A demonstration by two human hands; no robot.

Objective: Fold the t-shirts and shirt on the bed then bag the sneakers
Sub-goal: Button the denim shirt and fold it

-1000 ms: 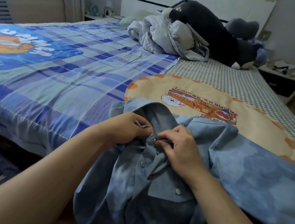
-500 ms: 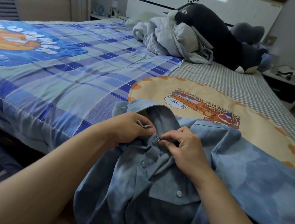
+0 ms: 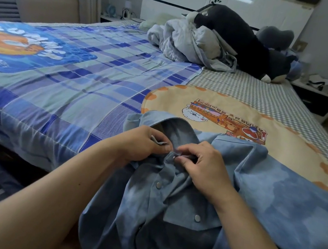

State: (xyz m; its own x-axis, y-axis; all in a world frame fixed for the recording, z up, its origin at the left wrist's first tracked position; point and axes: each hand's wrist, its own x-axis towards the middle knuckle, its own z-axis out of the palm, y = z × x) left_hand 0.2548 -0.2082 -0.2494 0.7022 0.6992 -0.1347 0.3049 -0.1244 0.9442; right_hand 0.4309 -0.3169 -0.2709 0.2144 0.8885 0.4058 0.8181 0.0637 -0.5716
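Both hands pinch the shirt placket: left hand, right hand. Best to align the top snap squarely before pressing.

One word could be read: "SUMMER", in puffy white capitals that arched upside down over an orange ring, stood on a bright blue printed panel at the far left of the plaid bedcover. A smaller white mark sat near that panel's near edge, too blurred to make out. The cartoon train print on the cream round patch to the right carried tiny marks, none legible. A grey tag at the shirt's collar, beside the left hand, showed no readable lettering.
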